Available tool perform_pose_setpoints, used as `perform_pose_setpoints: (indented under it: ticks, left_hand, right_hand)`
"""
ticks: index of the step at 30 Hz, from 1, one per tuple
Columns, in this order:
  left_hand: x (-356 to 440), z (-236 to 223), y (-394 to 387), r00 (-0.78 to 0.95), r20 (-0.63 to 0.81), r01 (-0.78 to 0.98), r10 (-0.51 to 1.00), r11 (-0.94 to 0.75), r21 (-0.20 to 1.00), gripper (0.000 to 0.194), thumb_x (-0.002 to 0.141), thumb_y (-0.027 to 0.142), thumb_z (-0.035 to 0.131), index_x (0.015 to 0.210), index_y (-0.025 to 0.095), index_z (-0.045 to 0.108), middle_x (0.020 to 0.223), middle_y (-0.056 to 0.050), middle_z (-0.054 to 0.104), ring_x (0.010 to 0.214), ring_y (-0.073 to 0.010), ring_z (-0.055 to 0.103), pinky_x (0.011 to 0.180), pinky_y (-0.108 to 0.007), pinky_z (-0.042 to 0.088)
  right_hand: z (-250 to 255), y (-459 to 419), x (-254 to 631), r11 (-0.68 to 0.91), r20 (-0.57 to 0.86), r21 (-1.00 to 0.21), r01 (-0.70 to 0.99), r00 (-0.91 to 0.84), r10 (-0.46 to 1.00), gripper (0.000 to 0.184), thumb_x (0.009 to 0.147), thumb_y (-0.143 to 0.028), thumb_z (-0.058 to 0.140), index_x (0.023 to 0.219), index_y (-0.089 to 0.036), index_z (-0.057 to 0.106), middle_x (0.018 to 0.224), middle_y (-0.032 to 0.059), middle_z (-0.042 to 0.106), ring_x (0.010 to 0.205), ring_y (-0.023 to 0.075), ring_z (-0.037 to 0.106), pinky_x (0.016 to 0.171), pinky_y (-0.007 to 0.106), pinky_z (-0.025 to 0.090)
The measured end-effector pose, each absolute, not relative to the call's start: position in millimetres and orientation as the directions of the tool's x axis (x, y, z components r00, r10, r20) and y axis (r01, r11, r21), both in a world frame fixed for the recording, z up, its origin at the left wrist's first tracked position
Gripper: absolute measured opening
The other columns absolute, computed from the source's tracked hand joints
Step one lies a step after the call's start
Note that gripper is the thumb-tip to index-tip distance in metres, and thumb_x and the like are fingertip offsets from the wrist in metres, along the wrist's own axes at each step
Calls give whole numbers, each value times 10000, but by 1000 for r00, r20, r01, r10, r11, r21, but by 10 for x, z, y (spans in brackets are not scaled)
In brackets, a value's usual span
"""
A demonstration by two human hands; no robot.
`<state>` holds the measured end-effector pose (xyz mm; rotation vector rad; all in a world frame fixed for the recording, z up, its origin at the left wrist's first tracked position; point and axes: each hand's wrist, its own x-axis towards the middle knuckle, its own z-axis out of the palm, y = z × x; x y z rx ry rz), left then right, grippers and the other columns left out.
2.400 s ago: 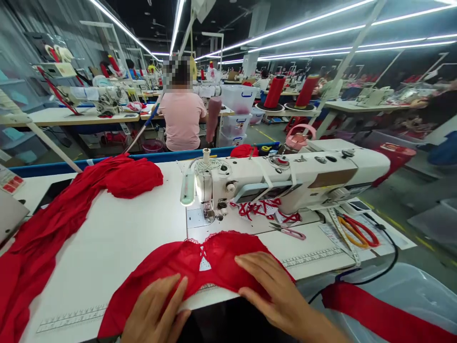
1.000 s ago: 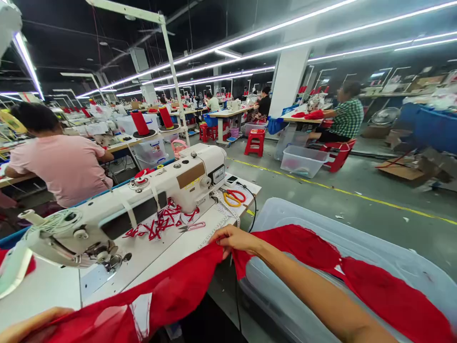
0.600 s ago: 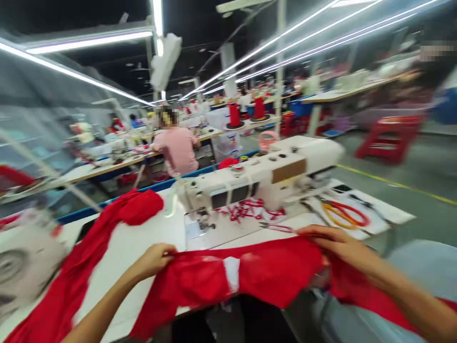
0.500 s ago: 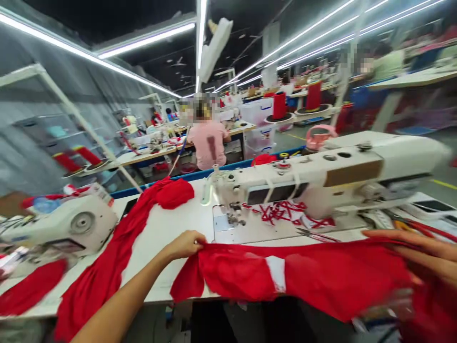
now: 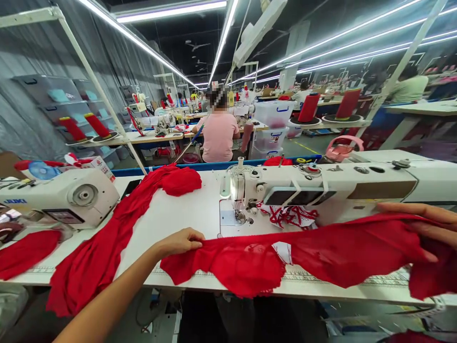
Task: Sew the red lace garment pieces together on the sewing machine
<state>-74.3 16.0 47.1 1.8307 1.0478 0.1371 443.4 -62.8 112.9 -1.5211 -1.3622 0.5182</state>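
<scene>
"What could have gone wrong?"

"The red garment [image 5: 321,252] stretched from lower centre to lower right, over the front edge of the tabletop [image 5: 171,214]. The left hand [image 5: 183,240] pinched one end, the right hand [image 5: 441,215] held it farther along; a slack pinch might have dropped it, or its edge dragged the patterned scraps [image 5: 291,216] behind."

"Any writing?"

"The far-left machine [image 5: 60,195] read JUKI; figures on the ruler [image 5: 298,277] were too small."

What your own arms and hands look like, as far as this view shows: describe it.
The left hand wears no glove, and no ring is visible. The left forearm shows no sleeve, watch or bracelet. The right hand, cut off by the picture's edge, is also gloveless; its forearm is out of view.
</scene>
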Motion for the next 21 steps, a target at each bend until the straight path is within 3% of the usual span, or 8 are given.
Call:
perform_pose_setpoints:
  ticks: [3, 5, 10, 12, 16, 18, 19, 21]
  left_hand:
    - [-794, 478, 103, 616, -326, 572, 717, -122, 811, 338, 967, 468, 607, 859, 150, 640, 843, 1, 642, 805, -181, 637, 792, -365, 520]
    - [-828, 487, 68, 605, -324, 563, 727, -103, 820, 343, 960, 475, 605, 834, 157, 628, 803, 11, 617, 780, -177, 616, 782, -357, 498]
    - [-892, 476, 43, 564, -332, 546, 756, -40, 837, 282, 925, 430, 613, 815, 170, 620, 767, 20, 569, 731, -161, 541, 734, -313, 427]
    - [-931, 494, 27, 549, -347, 544, 760, -11, 839, 255, 886, 397, 629, 761, 177, 600, 715, 35, 525, 685, -146, 481, 685, -283, 381]
    - [-1085, 570, -212, 519, -394, 546, 758, 60, 836, 258, 800, 377, 680, 682, 187, 552, 637, 57, 462, 631, -132, 396, 623, -263, 330]
    - [-1159, 553, -468, 494, -409, 533, 767, 104, 840, 269, 806, 435, 669, 726, 194, 579, 699, 40, 539, 695, -157, 472, 674, -265, 385]
    - [-1178, 511, -618, 478, -415, 514, 774, 137, 847, 285, 830, 484, 636, 802, 201, 612, 786, 19, 606, 781, -184, 534, 735, -277, 425]
    - [-1156, 360, -916, 466, -432, 440, 772, 222, 870, 394, 871, 587, 560, 1013, 229, 645, 1001, -22, 691, 1001, -240, 604, 892, -329, 467]
  right_hand:
    - [1343, -623, 4199, -62, -19, -984, 169, 247, 969, 644, 524, -705, 882, 1043, -341, 771, 688, 56, 654, 492, 135, 533, 482, 353, 379]
    - [1411, -600, 4119, -159, -138, -983, 88, 215, 967, 663, 495, -601, 939, 1083, -359, 754, 627, 17, 594, 483, 137, 510, 487, 347, 399]
    - [1334, -505, 4067, -141, -103, -982, 125, 271, 957, 538, 595, -604, 886, 1058, -360, 762, 732, 87, 645, 518, 171, 489, 480, 373, 392]
    - [1329, -521, 4001, -142, -105, -982, 126, 259, 960, 521, 622, -628, 859, 1067, -376, 758, 671, 83, 617, 502, 178, 474, 454, 371, 370]
    - [1523, -692, 3550, -207, -201, -967, 148, 52, 978, 477, 702, -651, 787, 1103, -399, 737, 544, 48, 562, 423, 183, 487, 393, 342, 360]
    - [1646, -760, 3115, -141, -176, -962, 232, -137, 975, 371, 774, -601, 720, 1052, -358, 754, 749, 79, 701, 480, 192, 592, 462, 353, 480]
    - [1688, -760, 2852, -84, -156, -957, 277, -251, 955, 328, 844, -536, 647, 1068, -320, 750, 910, 86, 733, 567, 200, 660, 587, 377, 557]
    - [1710, -663, 2267, 74, -103, -937, 342, -472, 875, 318, 886, -333, 530, 1126, -267, 729, 1116, 56, 717, 653, 185, 715, 747, 394, 598]
